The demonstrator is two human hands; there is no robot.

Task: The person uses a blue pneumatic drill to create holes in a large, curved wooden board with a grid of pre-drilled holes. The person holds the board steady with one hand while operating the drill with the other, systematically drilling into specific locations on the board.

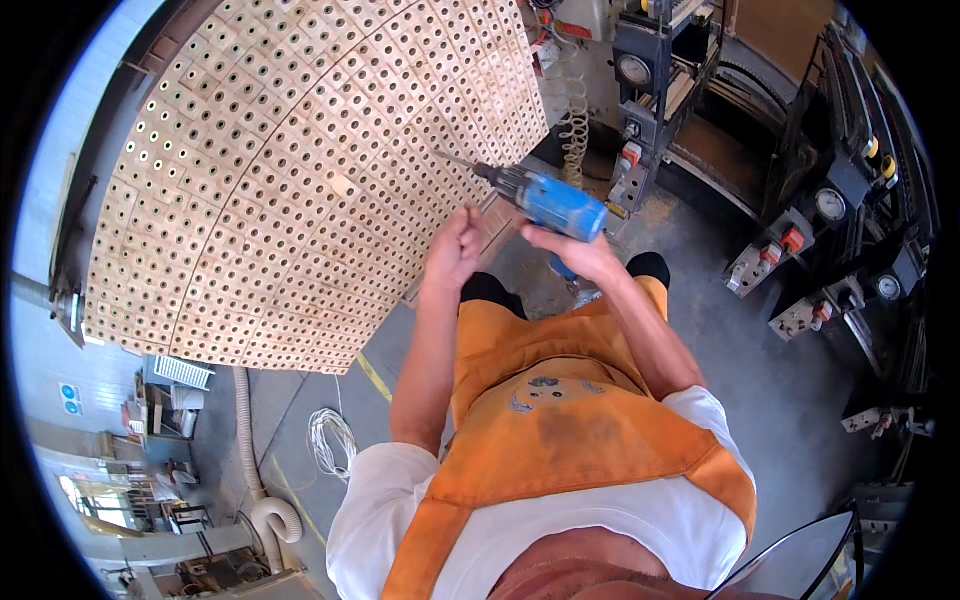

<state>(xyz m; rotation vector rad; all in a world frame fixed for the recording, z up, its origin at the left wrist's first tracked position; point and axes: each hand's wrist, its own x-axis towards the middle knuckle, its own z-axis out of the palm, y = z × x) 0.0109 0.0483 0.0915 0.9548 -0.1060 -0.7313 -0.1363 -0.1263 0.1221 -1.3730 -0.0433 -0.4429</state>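
Note:
My right hand (578, 248) is closed around the grip of a blue and black power drill (553, 203). A long thin bit reaches out from the drill's dark chuck toward the upper left, over the lower right part of a big wooden panel (330, 187). Rows of round, dark-rimmed holes cover that panel. Just left of the drill, close to the panel's edge, my left hand (455, 248) has its fingers curled together. Whatever it may hold is too small or hidden to make out. A small pale wooden piece (343, 186) lies on the panel.
A coiled air hose (574, 125) hangs behind the drill. Dark machine frames with gauges (830, 204) and orange switches stand at the right. On the floor at the left lie a bundle of white cable (330, 442) and a ribbed duct hose (247, 430).

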